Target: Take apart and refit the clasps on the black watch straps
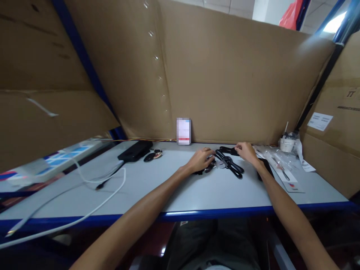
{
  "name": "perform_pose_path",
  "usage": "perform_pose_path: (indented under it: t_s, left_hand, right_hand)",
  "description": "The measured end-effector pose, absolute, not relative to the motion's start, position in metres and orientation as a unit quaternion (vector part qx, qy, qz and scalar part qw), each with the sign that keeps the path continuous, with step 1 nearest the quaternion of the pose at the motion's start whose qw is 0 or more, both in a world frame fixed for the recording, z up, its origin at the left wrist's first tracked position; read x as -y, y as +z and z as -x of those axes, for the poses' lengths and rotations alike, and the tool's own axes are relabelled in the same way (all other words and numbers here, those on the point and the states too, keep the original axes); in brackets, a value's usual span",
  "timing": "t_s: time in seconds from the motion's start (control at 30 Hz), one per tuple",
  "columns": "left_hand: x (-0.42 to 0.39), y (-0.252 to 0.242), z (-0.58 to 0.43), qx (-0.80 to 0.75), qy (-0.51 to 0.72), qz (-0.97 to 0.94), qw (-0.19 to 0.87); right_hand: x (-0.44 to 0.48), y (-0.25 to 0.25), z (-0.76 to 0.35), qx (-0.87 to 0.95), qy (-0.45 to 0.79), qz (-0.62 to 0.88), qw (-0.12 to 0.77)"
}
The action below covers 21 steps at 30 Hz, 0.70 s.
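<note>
Several glossy black handle-shaped pieces (236, 170) lie crossed on the grey tabletop, with a round silvery part (221, 164) among them; I cannot tell what kind they are. My left hand (200, 160) is at their left side, fingers curled down over a small dark item (208, 169) that it partly hides. My right hand (246, 152) is closed in a pinch at the right end of a long black piece (227, 150) behind the crossed ones. Beneath my right forearm lies a flat black object (264, 168), partly covered.
A phone (183, 131) leans on the cardboard back wall (239, 82). To the left are a black box (135, 150), small dark oval items (152, 156), white cables (112, 195) and a power strip (64, 157). Plastic packaging (284, 159) and a white cup (287, 143) stand right.
</note>
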<state>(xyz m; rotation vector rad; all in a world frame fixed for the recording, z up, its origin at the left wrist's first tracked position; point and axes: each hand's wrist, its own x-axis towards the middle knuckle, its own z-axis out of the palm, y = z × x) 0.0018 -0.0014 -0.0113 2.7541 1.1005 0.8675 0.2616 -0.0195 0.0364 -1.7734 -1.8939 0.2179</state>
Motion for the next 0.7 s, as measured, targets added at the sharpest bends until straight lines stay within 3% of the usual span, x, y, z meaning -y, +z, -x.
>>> perform_pose_path:
  t_s: [0.1,0.27,0.7]
  left_hand:
    - [0.014,-0.014,-0.015,-0.273,0.253,-0.928,0.035]
    - [0.020,-0.015,-0.026,-0.237,0.231,-0.943,0.040]
    - [0.008,-0.009,-0.010,-0.289,0.195,-0.937,-0.018]
  right_hand:
    - [0.022,0.039,-0.270,0.701,-0.016,0.696,0.156]
    - [0.025,0.040,-0.268,0.714,-0.001,0.698,0.059]
    - [0.014,0.026,-0.287,0.701,-0.027,0.711,0.048]
